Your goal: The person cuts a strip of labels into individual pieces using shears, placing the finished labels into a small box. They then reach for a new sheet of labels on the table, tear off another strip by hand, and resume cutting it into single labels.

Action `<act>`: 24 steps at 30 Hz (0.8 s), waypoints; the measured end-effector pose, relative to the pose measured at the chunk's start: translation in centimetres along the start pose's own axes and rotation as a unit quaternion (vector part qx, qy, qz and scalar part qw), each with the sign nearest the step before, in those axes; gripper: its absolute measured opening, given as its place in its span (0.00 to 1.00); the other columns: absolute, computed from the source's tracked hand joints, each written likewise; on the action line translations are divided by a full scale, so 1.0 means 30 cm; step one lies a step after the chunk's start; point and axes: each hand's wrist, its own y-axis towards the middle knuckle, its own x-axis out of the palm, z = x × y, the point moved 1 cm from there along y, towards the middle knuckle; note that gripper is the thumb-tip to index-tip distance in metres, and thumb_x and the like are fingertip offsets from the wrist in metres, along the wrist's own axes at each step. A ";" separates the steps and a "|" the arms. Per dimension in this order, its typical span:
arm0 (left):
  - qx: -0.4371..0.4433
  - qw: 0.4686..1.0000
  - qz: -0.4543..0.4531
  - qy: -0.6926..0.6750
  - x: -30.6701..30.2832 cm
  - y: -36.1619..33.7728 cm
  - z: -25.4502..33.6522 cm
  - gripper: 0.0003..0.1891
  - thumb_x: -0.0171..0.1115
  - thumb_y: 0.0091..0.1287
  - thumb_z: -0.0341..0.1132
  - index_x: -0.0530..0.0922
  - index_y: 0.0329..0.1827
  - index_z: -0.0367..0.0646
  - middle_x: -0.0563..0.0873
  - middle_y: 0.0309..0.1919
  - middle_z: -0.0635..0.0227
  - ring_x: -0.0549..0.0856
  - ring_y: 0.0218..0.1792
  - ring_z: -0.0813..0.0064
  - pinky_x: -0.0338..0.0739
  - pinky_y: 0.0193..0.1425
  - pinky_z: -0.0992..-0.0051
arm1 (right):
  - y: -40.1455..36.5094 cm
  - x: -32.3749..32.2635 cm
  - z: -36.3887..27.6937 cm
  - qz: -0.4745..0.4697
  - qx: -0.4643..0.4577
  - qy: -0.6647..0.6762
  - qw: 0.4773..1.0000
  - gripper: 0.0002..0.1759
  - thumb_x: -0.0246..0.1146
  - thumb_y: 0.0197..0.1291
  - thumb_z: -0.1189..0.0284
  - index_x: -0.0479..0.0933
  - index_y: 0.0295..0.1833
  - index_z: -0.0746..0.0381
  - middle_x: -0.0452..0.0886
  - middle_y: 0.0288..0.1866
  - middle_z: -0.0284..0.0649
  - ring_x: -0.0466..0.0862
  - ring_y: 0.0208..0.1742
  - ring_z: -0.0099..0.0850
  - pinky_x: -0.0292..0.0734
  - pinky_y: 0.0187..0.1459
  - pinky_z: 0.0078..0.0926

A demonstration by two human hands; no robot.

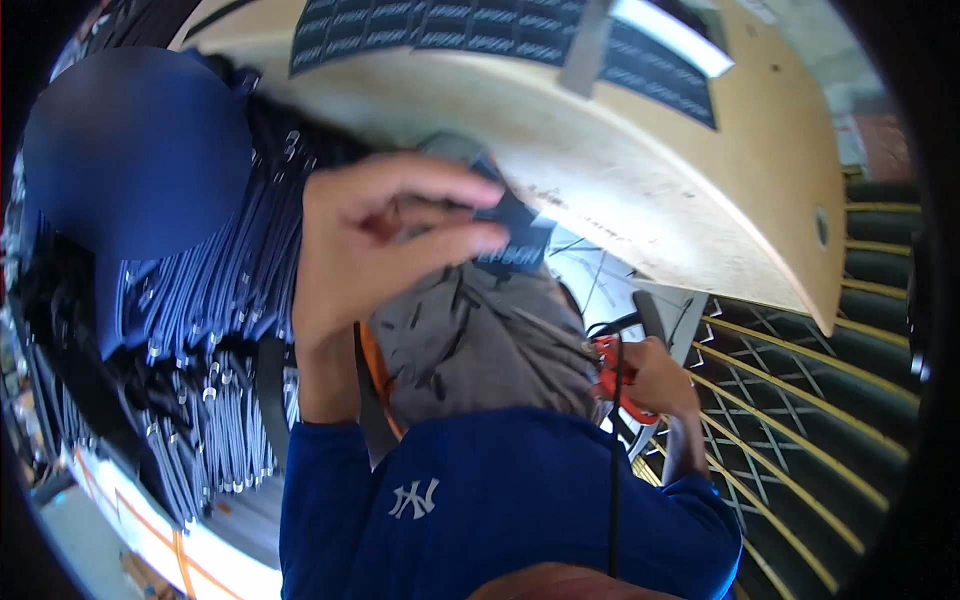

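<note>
My left hand (375, 240) is raised in front of me, thumb and fingers pinching a dark label (518, 247) printed with "EPSON". Below the label, grey wrinkled fabric (480, 340) with an orange strip at its left side lies over my lap. Beside the fabric on the right, my right hand (660, 380) is closed around a red tool (612, 370). Its exact kind cannot be made out, since fingers and a dark cord cover part of it.
A pale wooden board (770, 190) stands across the front, carrying dark sheets of the same printed labels (495, 30). Stacks of dark blue strapped items (220, 300) fill the left side. To the right are dark slats with yellow edges (790, 400).
</note>
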 end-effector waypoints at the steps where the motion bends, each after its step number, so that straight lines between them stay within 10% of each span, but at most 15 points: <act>1: 0.037 0.998 -0.025 0.055 0.044 0.092 0.044 0.12 0.69 0.53 0.20 0.81 0.41 0.30 0.85 0.38 0.57 0.86 0.40 0.72 0.83 0.44 0.77 | -0.002 0.003 0.002 -0.005 0.017 0.001 1.000 0.22 0.69 0.51 0.64 0.78 0.50 0.63 0.81 0.24 0.45 0.80 0.23 0.38 0.73 0.30 0.30; 4: 0.244 0.950 -0.091 0.172 0.150 0.446 0.022 0.14 0.70 0.54 0.25 0.82 0.44 0.36 0.86 0.40 0.60 0.86 0.40 0.72 0.81 0.43 0.78 | -0.015 0.019 0.004 0.003 0.041 0.067 0.997 0.16 0.66 0.54 0.64 0.82 0.47 0.58 0.83 0.26 0.44 0.81 0.25 0.33 0.73 0.31 0.28; 6: 0.186 0.975 -0.072 0.094 0.241 0.646 0.015 0.23 0.69 0.54 0.25 0.79 0.55 0.41 0.86 0.28 0.59 0.83 0.25 0.81 0.76 0.27 0.80 | -0.022 0.042 0.029 0.019 0.032 0.100 0.994 0.12 0.66 0.55 0.63 0.84 0.41 0.58 0.83 0.26 0.45 0.80 0.24 0.33 0.73 0.31 0.28; 11: 0.211 0.881 -0.181 0.382 0.312 1.025 -0.175 0.21 0.72 0.52 0.31 0.81 0.51 0.47 0.86 0.44 0.62 0.86 0.38 0.71 0.80 0.42 0.75 | -0.050 0.095 0.031 0.058 0.055 0.116 0.990 0.23 0.65 0.58 0.56 0.79 0.50 0.64 0.81 0.28 0.50 0.81 0.30 0.37 0.74 0.35 0.33; 13: 0.223 0.853 -0.215 0.420 0.310 1.047 -0.210 0.29 0.73 0.50 0.31 0.78 0.59 0.53 0.83 0.53 0.60 0.86 0.35 0.71 0.80 0.41 0.73 | -0.035 0.125 0.080 0.040 0.030 0.114 0.992 0.25 0.65 0.59 0.57 0.76 0.51 0.67 0.81 0.31 0.52 0.82 0.33 0.39 0.73 0.37 0.35; 14: 0.232 0.841 -0.230 0.431 0.300 1.066 -0.236 0.33 0.73 0.51 0.32 0.74 0.63 0.57 0.78 0.59 0.60 0.84 0.32 0.72 0.80 0.41 0.72 | -0.043 0.122 0.052 0.089 -0.041 0.129 0.987 0.15 0.68 0.56 0.63 0.74 0.32 0.64 0.74 0.19 0.35 0.70 0.22 0.20 0.64 0.26 0.27; 24: 0.163 0.822 -0.162 0.520 0.038 0.979 -0.135 0.32 0.72 0.53 0.43 0.73 0.64 0.52 0.80 0.56 0.56 0.84 0.36 0.65 0.79 0.46 0.69 | -0.007 0.063 0.046 0.022 -0.044 0.154 0.987 0.20 0.68 0.56 0.57 0.74 0.32 0.64 0.74 0.19 0.36 0.72 0.21 0.23 0.65 0.26 0.27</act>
